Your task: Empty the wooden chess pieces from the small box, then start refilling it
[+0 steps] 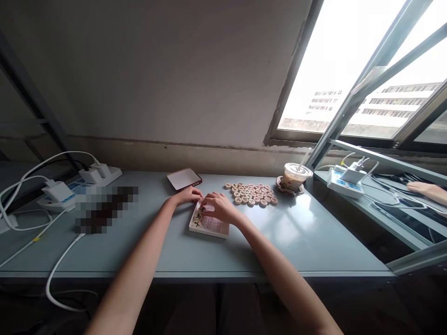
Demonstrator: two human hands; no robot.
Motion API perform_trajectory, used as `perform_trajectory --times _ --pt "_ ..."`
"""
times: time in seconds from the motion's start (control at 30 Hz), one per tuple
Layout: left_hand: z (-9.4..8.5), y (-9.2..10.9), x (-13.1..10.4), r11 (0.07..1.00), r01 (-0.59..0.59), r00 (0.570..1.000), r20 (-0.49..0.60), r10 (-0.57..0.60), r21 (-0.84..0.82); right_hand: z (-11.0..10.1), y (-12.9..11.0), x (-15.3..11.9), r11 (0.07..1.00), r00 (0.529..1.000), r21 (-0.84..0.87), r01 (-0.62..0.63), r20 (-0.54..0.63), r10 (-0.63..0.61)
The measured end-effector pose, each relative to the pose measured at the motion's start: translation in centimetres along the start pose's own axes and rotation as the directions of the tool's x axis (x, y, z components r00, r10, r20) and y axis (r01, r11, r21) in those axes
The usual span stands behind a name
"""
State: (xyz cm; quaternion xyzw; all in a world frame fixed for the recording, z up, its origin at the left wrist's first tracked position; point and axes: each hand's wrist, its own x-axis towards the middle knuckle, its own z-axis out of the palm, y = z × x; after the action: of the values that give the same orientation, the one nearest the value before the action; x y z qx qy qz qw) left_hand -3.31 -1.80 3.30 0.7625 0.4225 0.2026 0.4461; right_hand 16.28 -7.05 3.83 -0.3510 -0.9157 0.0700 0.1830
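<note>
A shallow white box (209, 232) with a red-lined sheet inside stands near the middle of the desk. Several round wooden pieces (198, 217) with black characters line its left side. My left hand (189, 195) rests at the box's far left corner, fingers bent; whether it grips anything is hidden. Over the far part of the box is my right hand (218, 206), its fingers curled down by the topmost piece, and what they hold is too small to make out. Many more round pieces (256, 198) lie grouped flat on the desk to the right.
An open box lid (184, 179) lies behind my left hand. A lidded drink cup (295, 179) with a straw stands at the back right. Power strips (63, 197) with cables are at the left, another (344, 186) at the right. Another person's hand (428, 190) shows at the far right.
</note>
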Motion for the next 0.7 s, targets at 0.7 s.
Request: perform_trajectory --times 0.7 --pt "0.1 0.2 -0.2 0.999 -0.005 1.000 -0.013 0.006 0.036 -0.9 -1.5 -0.9 0.957 0.979 0.263 0.124 0.122 -0.161"
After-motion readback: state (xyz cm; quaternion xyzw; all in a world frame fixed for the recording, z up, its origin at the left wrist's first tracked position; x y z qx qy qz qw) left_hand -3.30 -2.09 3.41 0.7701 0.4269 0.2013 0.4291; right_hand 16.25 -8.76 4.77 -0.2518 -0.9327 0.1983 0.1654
